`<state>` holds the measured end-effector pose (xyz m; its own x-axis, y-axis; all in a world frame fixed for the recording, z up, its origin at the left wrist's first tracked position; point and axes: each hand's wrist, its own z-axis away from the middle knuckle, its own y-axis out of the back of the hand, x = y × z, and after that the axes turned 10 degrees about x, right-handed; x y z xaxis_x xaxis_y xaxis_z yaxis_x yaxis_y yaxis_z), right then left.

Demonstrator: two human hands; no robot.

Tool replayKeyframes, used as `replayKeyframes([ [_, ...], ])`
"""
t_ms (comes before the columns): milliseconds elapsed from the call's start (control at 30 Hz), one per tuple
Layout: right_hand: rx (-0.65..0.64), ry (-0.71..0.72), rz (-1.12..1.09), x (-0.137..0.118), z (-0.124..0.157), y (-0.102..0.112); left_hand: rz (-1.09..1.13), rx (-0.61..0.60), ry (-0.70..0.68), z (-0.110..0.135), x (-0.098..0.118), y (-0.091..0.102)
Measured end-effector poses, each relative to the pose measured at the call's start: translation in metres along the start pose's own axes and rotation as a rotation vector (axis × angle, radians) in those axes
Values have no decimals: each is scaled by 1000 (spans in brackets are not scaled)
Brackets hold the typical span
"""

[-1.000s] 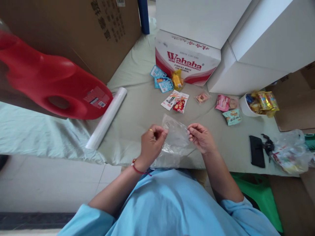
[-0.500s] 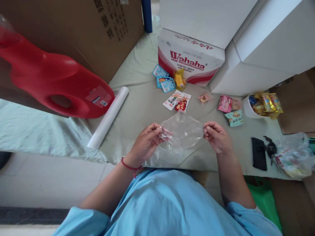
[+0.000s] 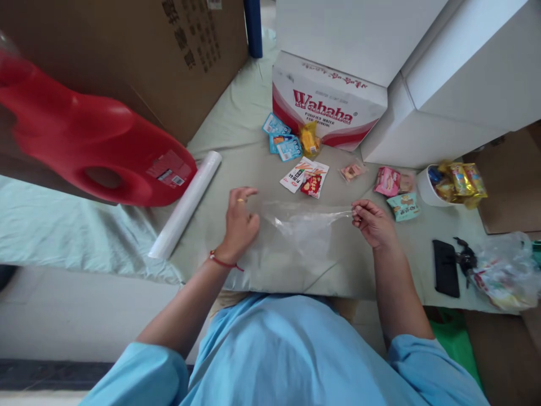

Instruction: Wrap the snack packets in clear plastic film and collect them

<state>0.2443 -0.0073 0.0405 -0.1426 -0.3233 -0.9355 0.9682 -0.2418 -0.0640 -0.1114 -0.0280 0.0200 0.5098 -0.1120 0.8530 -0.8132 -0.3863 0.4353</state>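
Note:
A clear plastic bag is stretched wide above the pale green cloth-covered table, near its front edge. My right hand pinches the bag's right top corner. My left hand is at the bag's left edge with its fingers curled, and a ring shows on one finger. Whether the left hand still grips the bag I cannot make out. Small snack packets lie just beyond the bag.
A red jug lies at the left beside a white roll. A Wahaha carton and white boxes stand behind. A white cup of sweets, a black case and a filled plastic bag sit at the right.
My hands have moved apart and forward, spreading the crumpled bag out wide. The left hand has shifted to the left and its fingers have loosened from a tight pinch.

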Motion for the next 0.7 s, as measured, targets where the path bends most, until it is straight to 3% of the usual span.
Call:
replayKeyframes([
  [100,-14,-4,-8,6,3,-3,-20,-290,-389,16,8,-8],
  [167,-14,2,-5,8,3,0,-39,-408,-442,21,8,-14],
  [267,-5,28,30,11,-3,10,-71,-457,-421,21,1,-18],
  [367,29,87,153,18,-19,25,-33,-480,-546,21,-7,-8],
  [433,70,154,351,22,-30,34,-28,-455,-646,24,-10,1],
  [500,146,302,625,19,-37,39,-66,-427,-732,31,-12,7],
  [567,217,541,847,8,-33,36,-112,-419,-812,38,-15,10],
  [633,135,754,926,-6,-17,23,-149,-430,-862,44,-18,9],
  [700,-164,823,907,-16,5,2,-182,-447,-871,48,-23,7],
])
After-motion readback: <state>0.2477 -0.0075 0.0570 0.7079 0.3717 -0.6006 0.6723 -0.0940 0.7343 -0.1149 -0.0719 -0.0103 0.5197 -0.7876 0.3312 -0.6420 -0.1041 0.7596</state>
